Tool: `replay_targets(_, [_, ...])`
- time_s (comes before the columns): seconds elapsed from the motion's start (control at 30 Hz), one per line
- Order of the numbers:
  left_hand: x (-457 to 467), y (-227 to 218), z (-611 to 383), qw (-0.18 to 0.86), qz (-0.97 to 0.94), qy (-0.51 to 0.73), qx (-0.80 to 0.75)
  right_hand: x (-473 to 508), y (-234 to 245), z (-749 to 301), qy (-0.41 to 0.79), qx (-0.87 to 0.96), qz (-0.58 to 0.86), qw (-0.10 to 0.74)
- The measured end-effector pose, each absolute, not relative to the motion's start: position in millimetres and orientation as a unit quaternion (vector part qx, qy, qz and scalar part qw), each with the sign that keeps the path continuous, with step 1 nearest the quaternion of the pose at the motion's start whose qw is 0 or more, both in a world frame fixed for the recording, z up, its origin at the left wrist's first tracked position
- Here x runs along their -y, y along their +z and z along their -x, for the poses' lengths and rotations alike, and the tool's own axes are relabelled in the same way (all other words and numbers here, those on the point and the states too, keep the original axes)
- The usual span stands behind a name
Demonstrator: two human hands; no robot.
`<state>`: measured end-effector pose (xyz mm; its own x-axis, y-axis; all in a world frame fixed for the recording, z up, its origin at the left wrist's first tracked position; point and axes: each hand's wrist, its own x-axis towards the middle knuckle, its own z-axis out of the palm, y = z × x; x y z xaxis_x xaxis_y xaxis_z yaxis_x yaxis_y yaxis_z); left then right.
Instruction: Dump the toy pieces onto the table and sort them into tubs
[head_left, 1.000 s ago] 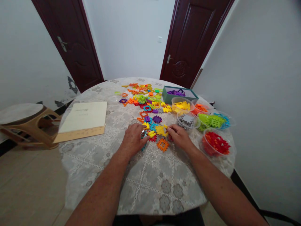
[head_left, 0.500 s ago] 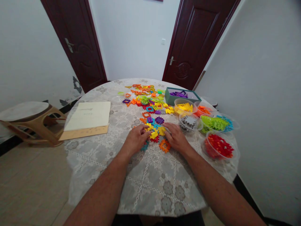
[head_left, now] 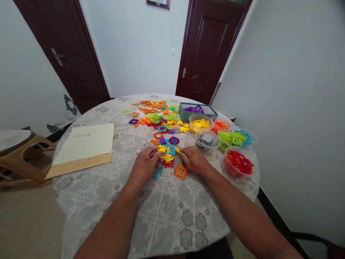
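My left hand [head_left: 147,162] is closed on yellow interlocking plastic pieces [head_left: 162,149] at its fingertips. Pinched between the thumb and fingers of my right hand [head_left: 194,160] is a single yellow piece [head_left: 178,150], held apart from the others. Another yellow piece [head_left: 168,158] sits between the hands, over a red piece [head_left: 169,164]. An orange square piece [head_left: 180,172] lies just below my right fingers. Under my left hand a blue piece [head_left: 157,173] shows in part. Beyond the fingers are a dark purple piece [head_left: 174,140] and a purple one [head_left: 163,141].
A loose heap of coloured pieces [head_left: 155,118] spreads over the far middle. To the right stand a green box [head_left: 184,116] of purple pieces and clear tubs of yellow, orange, grey [head_left: 207,141], green and red [head_left: 239,163] pieces. Paper [head_left: 86,142] lies at left, near a stool [head_left: 29,158].
The view has swung to the right and slightly up. The yellow piece in my right hand has turned, showing a narrower side. Both hands stay near the same pieces.
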<state>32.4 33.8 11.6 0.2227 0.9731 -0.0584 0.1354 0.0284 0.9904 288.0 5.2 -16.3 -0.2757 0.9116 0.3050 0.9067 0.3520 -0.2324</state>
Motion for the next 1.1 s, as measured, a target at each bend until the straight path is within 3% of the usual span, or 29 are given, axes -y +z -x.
replay_targets(0.2, [-30.6, 17.1, -32.9, 0.536, -0.571, 0.391, -0.484, -8.0, -14.1, -288.3, 0.02, 0.695, 0.664, 0.276])
replay_targets(0.4, [-28.8, 12.8, -33.2, 0.531, -0.606, 0.381, -0.453, 1.1, -5.0, -281.3, 0.188, 0.637, 0.628, 0.405])
replay_targets(0.77, [-24.9, 4.7, -35.2, 0.443, -0.697, 0.354, -0.438, 17.7, -0.4, -255.2, 0.379, 0.65, 0.52, 0.405])
replay_targets(0.93, [-22.6, 7.1, -36.4, 0.353, -0.756, 0.338, -0.436, 16.7, -1.3, -254.9, 0.395, 0.635, 0.525, 0.406])
replay_targets(1.1, [-23.0, 3.7, -35.8, 0.158, -0.817, 0.353, -0.428, 10.7, 3.7, -268.8, 0.364, 0.573, 0.558, 0.478])
